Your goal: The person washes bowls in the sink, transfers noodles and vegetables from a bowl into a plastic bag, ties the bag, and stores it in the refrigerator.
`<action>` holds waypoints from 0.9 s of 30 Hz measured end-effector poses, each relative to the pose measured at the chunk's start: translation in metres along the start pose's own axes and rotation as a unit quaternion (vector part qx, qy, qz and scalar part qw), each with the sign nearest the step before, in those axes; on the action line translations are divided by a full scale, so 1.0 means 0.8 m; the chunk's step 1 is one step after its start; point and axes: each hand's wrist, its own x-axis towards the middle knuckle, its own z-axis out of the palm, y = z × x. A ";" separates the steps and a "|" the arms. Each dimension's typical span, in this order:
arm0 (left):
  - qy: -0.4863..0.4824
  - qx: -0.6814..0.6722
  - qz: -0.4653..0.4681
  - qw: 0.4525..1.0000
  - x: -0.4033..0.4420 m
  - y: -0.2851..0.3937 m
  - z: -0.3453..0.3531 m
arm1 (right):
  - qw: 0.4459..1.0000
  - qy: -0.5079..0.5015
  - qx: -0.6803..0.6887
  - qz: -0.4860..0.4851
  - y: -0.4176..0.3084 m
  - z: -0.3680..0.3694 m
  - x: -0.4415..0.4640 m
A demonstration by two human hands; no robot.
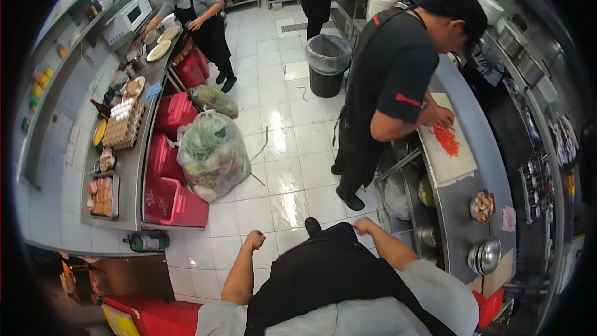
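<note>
My left hand [255,239] hangs in front of my black apron [329,267], over the white tiled floor. Its fingers are curled in, and nothing shows in them. On the other side of the apron, my right hand [362,226] is also curled, with no object visible in it. Neither hand touches a work surface. Nearest to the right one is a co-worker's black shoe [350,198]. That co-worker [398,74] leans over a white cutting board [457,165], hands at a pile of chopped red-orange food [446,140].
A large clear bag of greens [214,155] stands on the floor beside red bins [186,205]. The left counter holds egg trays [124,127] and a tray of raw meat [102,196]. Ahead are a black trash bin [326,78] and two more people. Metal bowls [484,255] sit at right.
</note>
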 end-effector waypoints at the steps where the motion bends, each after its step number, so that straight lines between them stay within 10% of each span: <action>1: -0.014 -0.053 -0.050 0.997 -0.003 -0.002 -0.016 | 0.958 0.100 0.266 0.048 0.003 -0.039 0.037; 5: 0.036 -0.188 -0.072 0.979 -0.017 -0.007 -0.049 | 0.955 0.182 0.227 -0.059 0.003 -0.205 0.202; 11: -0.073 -0.048 -0.013 0.996 0.019 -0.085 -0.062 | 0.823 0.224 0.522 -0.007 -0.044 -0.466 0.245; 14: -0.103 -0.023 -0.015 0.994 0.068 -0.081 -0.094 | 0.854 0.349 0.373 -0.096 0.000 -0.483 0.269; 18: -0.123 -0.005 0.008 0.992 0.179 -0.028 -0.197 | 0.890 0.110 0.415 0.155 0.100 -0.468 0.280; 24: -0.066 -0.098 -0.023 0.993 0.383 0.110 -0.408 | 0.914 0.160 0.346 0.141 0.174 -0.416 0.260; 26: -0.004 -0.137 0.021 0.990 0.432 0.169 -0.464 | 0.861 0.180 0.433 0.196 0.175 -0.419 0.262; 27: 0.055 -0.156 0.071 0.984 0.455 0.199 -0.483 | 0.725 0.106 0.599 0.323 0.173 -0.437 0.270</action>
